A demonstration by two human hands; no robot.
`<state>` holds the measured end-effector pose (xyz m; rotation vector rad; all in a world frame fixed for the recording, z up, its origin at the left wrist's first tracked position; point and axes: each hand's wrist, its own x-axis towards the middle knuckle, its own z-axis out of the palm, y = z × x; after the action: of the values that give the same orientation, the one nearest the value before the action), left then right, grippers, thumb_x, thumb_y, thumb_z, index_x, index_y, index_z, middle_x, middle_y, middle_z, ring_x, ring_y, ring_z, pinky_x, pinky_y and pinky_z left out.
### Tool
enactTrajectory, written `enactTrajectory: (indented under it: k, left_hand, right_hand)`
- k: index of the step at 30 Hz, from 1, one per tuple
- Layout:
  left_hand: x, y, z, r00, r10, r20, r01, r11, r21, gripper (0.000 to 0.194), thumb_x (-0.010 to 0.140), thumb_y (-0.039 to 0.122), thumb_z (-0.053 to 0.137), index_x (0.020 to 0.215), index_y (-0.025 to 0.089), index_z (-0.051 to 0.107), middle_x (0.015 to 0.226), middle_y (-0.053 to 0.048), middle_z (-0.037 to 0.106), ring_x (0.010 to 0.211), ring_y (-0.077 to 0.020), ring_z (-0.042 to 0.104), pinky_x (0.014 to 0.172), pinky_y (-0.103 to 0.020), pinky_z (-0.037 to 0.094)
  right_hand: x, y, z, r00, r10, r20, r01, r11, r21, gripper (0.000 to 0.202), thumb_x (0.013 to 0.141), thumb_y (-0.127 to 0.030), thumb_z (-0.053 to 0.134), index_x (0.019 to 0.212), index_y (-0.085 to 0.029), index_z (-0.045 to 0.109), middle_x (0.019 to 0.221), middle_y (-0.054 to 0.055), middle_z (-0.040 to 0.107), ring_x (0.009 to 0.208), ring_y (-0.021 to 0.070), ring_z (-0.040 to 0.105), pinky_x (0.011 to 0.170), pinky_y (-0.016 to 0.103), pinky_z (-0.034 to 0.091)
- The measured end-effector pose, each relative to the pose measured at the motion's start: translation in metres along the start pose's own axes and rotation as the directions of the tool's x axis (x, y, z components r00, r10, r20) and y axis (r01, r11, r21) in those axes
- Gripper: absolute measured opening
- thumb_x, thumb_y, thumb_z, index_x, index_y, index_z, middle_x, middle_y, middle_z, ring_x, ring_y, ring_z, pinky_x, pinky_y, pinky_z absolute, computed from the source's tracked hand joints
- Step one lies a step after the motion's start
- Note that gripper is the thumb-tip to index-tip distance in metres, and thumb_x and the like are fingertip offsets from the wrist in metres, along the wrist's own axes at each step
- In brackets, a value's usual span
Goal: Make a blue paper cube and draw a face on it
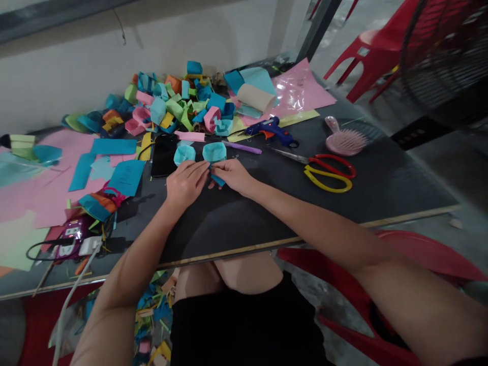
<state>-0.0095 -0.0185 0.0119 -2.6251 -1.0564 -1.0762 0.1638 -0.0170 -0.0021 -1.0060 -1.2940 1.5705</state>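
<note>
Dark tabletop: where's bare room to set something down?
Bare: tabletop between the left hand, right hand and wooden front edge; also right of the scissors. Crowded: back, heaped with colored pieces; left, under colored sheets.

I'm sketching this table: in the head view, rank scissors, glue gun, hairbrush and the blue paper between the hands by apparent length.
Scissors
Glue gun
Hairbrush
Blue paper, partly hidden; only its visible part ranked

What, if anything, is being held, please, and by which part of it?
A blue paper piece, by its far end, between the left grip and right grip; exact contact is hidden.
</note>
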Motion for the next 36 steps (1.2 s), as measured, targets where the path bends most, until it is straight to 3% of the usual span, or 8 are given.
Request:
enactTrajectory:
  k: [4, 8, 10, 17, 23, 29, 36]
  left_hand:
    - [0.000, -0.001, 0.005, 0.994, -0.105, -0.030, 0.103, 0.994, -0.048, 0.022, 0.090, 0.024, 0.058, 0.106, 0.019, 0.072, 0.101, -0.007, 0.076, 0.100, -0.0210, 0.068, 0.089, -0.038, 0.056]
    - [0.001, 0.002, 0.007, 0.955, -0.294, -0.025, 0.292, 0.953, -0.079, 0.021, 0.086, 0.025, 0.063, 0.104, 0.019, 0.072, 0.100, -0.007, 0.076, 0.097, -0.0204, 0.067, 0.067, -0.029, 0.057]
    - [0.002, 0.003, 0.006, 0.944, -0.330, 0.008, 0.329, 0.937, -0.120, 0.017, 0.084, 0.023, 0.065, 0.098, 0.019, 0.073, 0.099, -0.005, 0.076, 0.095, -0.0193, 0.066, 0.061, -0.026, 0.055]
    - [0.000, -0.003, 0.011, 0.977, -0.200, 0.069, 0.206, 0.975, -0.089, 0.009, 0.086, 0.017, 0.060, 0.086, 0.019, 0.069, 0.092, -0.005, 0.075, 0.099, -0.0203, 0.064, 0.079, -0.034, 0.055]
    - [-0.001, -0.017, 0.014, 0.998, -0.030, 0.054, 0.039, 0.984, -0.175, 0.017, 0.091, 0.022, 0.053, 0.090, 0.018, 0.070, 0.093, -0.006, 0.076, 0.096, -0.0190, 0.065, 0.085, -0.036, 0.054]
    - [0.000, -0.015, 0.010, 0.996, 0.014, 0.087, -0.004, 0.993, -0.119, 0.024, 0.092, 0.022, 0.050, 0.096, 0.020, 0.074, 0.096, -0.006, 0.077, 0.092, -0.0201, 0.067, 0.083, -0.039, 0.055]
    - [-0.005, -0.012, 0.011, 0.992, 0.030, 0.124, -0.019, 0.996, -0.091, 0.025, 0.091, 0.022, 0.052, 0.104, 0.018, 0.073, 0.107, -0.009, 0.075, 0.100, -0.0214, 0.065, 0.086, -0.039, 0.056]
  right_hand:
    - [0.000, 0.001, -0.001, 1.000, 0.007, 0.014, -0.006, 0.999, -0.047, 0.021, 0.082, -0.033, 0.063, 0.075, -0.014, 0.068, 0.063, 0.001, 0.069, 0.055, 0.0109, 0.068, 0.042, 0.015, 0.045]
    - [0.000, 0.003, -0.001, 1.000, -0.002, 0.015, 0.003, 0.997, -0.073, 0.023, 0.080, -0.036, 0.065, 0.075, -0.014, 0.069, 0.075, 0.004, 0.073, 0.056, 0.0099, 0.067, 0.044, 0.015, 0.047]
    - [0.001, 0.005, -0.001, 1.000, -0.002, 0.020, 0.004, 0.996, -0.091, 0.023, 0.081, -0.036, 0.063, 0.078, -0.014, 0.070, 0.078, 0.005, 0.074, 0.056, 0.0095, 0.067, 0.045, 0.016, 0.048]
    - [0.003, 0.016, -0.002, 0.997, -0.077, -0.020, 0.073, 0.985, -0.157, 0.022, 0.080, -0.034, 0.063, 0.078, -0.015, 0.073, 0.064, 0.003, 0.071, 0.056, 0.0121, 0.068, 0.050, 0.019, 0.050]
    - [0.000, 0.019, 0.001, 0.997, -0.058, -0.044, 0.055, 0.995, -0.084, 0.022, 0.078, -0.035, 0.064, 0.076, -0.015, 0.073, 0.075, 0.005, 0.074, 0.058, 0.0126, 0.068, 0.057, 0.023, 0.055]
    - [0.000, 0.022, 0.001, 0.989, -0.121, -0.080, 0.105, 0.977, -0.184, 0.022, 0.079, -0.031, 0.059, 0.067, -0.016, 0.070, 0.069, 0.004, 0.073, 0.058, 0.0127, 0.068, 0.056, 0.022, 0.053]
    - [0.001, 0.019, 0.002, 0.988, -0.091, -0.122, 0.080, 0.992, -0.097, 0.024, 0.078, -0.033, 0.060, 0.062, -0.017, 0.067, 0.062, 0.003, 0.069, 0.055, 0.0128, 0.066, 0.054, 0.022, 0.052]
